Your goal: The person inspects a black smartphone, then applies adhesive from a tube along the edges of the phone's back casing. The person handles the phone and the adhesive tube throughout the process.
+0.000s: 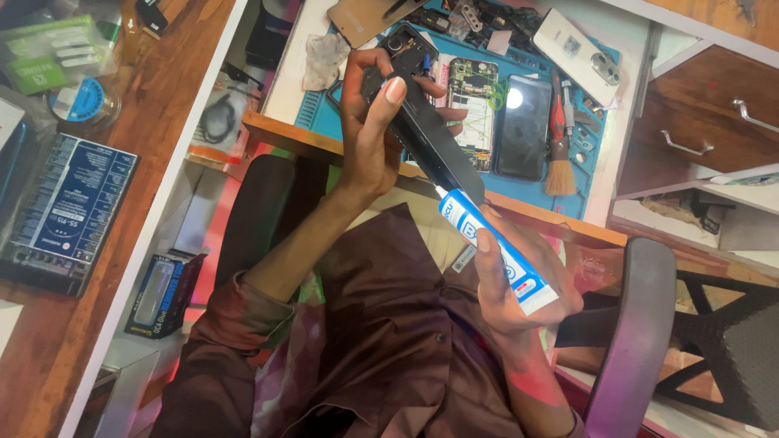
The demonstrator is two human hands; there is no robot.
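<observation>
Item: dark phone (426,134), held edge-on above your lap, in front of the counter (535,207). Your left hand (369,134) has its grip wrapped around the phone's upper end, thumb pressed along the edge.

Item: blue-and-white glue tube (495,251). Your right hand (519,284) has its grip pinched around the tube's body, nozzle touching the phone's lower edge.

On the counter: blue work mat (604,97), an opened phone with circuit board (473,109), a black phone (523,126), a white phone back (580,45), a small brush (560,162).

Left side: blue circuit panel (69,211) on a wooden surface.
</observation>
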